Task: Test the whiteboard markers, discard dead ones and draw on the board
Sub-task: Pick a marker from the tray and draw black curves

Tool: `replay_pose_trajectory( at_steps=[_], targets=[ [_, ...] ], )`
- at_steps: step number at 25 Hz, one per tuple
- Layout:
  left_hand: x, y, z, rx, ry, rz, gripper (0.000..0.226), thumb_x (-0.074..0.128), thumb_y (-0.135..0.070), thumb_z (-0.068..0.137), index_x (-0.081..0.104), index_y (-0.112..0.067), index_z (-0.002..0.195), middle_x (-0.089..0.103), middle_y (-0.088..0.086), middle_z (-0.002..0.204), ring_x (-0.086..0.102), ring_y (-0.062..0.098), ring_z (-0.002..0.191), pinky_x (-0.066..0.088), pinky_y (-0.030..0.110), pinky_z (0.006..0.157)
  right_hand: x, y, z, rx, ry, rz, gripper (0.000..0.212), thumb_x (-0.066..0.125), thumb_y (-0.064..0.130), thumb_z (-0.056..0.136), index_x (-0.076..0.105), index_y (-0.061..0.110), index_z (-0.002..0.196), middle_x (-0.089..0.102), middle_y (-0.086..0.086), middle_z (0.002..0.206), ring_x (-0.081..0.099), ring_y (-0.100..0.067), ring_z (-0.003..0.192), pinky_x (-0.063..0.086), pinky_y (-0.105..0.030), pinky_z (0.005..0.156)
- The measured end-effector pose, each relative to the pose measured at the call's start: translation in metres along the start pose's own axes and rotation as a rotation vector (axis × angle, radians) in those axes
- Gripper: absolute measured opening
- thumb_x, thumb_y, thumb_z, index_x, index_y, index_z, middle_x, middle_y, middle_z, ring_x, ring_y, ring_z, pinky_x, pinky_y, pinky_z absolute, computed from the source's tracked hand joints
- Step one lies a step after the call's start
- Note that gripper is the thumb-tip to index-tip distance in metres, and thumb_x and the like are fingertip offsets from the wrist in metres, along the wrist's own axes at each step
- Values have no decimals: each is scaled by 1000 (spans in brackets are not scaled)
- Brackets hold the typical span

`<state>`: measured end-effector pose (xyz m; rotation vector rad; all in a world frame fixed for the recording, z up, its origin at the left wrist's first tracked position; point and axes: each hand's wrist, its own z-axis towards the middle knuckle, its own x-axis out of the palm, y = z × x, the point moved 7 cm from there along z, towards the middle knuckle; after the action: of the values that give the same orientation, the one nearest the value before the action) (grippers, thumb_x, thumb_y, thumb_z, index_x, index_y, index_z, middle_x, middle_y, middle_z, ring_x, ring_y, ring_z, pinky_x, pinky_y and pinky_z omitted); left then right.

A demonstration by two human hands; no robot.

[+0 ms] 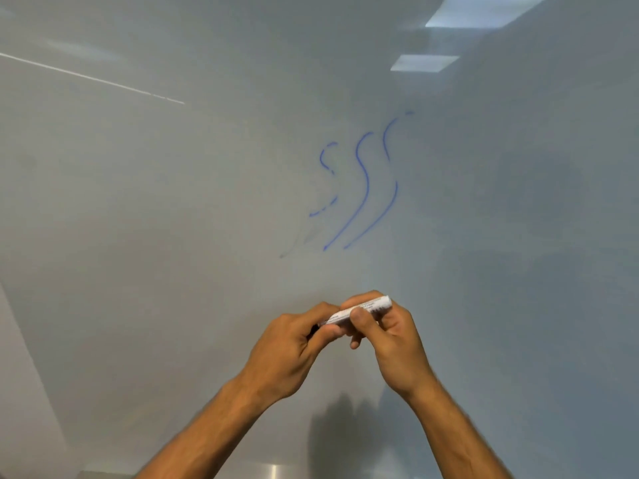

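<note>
board: large pale grey glossy whiteboard (173, 209), fills nearly whole view; ceiling-light reflections top right, thin white streak upper left.
strokes: three blue wavy marker lines (363, 188) mid-board, above hands. Right two mostly solid, slight gap in rightmost. Leftmost broken into dashes, fading to faint grey smear lower left. Reads as ink skipping, maybe weak marker.
left hand: bare left hand (294, 344) low centre, fingers curled round left end of marker, clamped on it. Dark bit showing at fist edge, maybe cap or tip, too hidden to tell.
right hand: bare right hand (387, 337) just beside left, thumb and fingers pinching barrel near right end. Knuckles nearly touching left hand.
marker: white cylindrical whiteboard marker with small printed text (359, 309), held level between both hands, off board, below strokes. Blunt right end sticking out past right fingers. Ink colour not readable from barrel.
tray: strip of metal ledge (273, 473) at bottom edge, only sliver visible.
step: likely capping or uncapping, between test strokes. Cannot tell which.
progress: testing under way; no discard bin, no other markers in view.
next move: if capping, push straight along barrel till seated, then sort to keep or discard. If uncapping, pull ends apart, regrip in one hand, tip to board.
</note>
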<state>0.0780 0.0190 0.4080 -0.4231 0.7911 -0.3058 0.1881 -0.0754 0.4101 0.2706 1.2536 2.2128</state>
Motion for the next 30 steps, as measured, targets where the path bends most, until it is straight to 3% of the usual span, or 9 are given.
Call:
replay_pose_trajectory(
  at_steps=[4,7,10,12,15,19,24,28,30],
  targets=[
    [-55,-1,23,138,-143,196,33,54,-51,98,61,-35,126,59,-25,89,59,-2,81,51,27,75,-15,27,13,-120,-173,113,16,57,21,89,65,8,94,71,-14,76,64,-22,63,53,-32,55],
    [-114,8,55,215,-398,423,40,48,-1,90,64,-21,122,63,-3,106,64,18,88,53,34,75,-42,56,32,-226,-329,83,14,57,19,89,65,8,93,70,-11,71,61,-21,57,52,-30,53],
    [-160,10,89,232,-602,558,59,36,15,82,57,-7,133,58,13,132,63,28,106,54,37,90,-58,90,52,-328,-425,-3,9,60,19,91,66,13,91,70,-8,72,63,-20,59,53,-30,55],
    [-174,15,109,249,-655,646,63,35,21,85,48,-1,142,47,20,147,49,34,132,43,42,111,-60,108,64,-390,-462,-74,6,61,20,92,67,18,89,71,-6,75,65,-19,62,53,-31,58],
    [-186,36,131,207,-681,714,73,37,26,84,35,-3,152,27,21,160,22,36,150,22,54,121,-51,128,79,-474,-489,-205,8,64,26,91,68,32,94,72,2,84,67,-17,70,56,-38,63],
    [-186,54,137,187,-683,691,74,40,17,89,25,-8,157,16,13,166,9,28,155,7,52,124,-19,147,101,-613,-480,-378,12,66,21,91,71,24,102,71,14,85,66,-8,74,54,-28,63],
    [-187,56,139,121,-718,830,59,35,-36,102,27,-17,157,15,6,167,5,31,155,2,62,119,19,157,134,-766,-458,-527,21,65,20,94,70,13,114,71,4,101,67,-16,88,54,-29,72],
    [-192,61,138,68,-770,770,66,38,-45,98,25,-19,158,13,9,167,4,33,155,3,65,119,46,157,149,-828,-460,-689,29,58,26,97,68,8,118,70,-2,108,62,-19,94,44,-16,82],
    [-193,62,138,79,-777,759,67,37,-46,98,26,-18,158,14,10,167,5,33,154,4,65,119,55,152,154,-820,-430,-737,31,56,28,98,67,9,120,70,-2,110,61,-21,95,45,-19,81]
  ],
)
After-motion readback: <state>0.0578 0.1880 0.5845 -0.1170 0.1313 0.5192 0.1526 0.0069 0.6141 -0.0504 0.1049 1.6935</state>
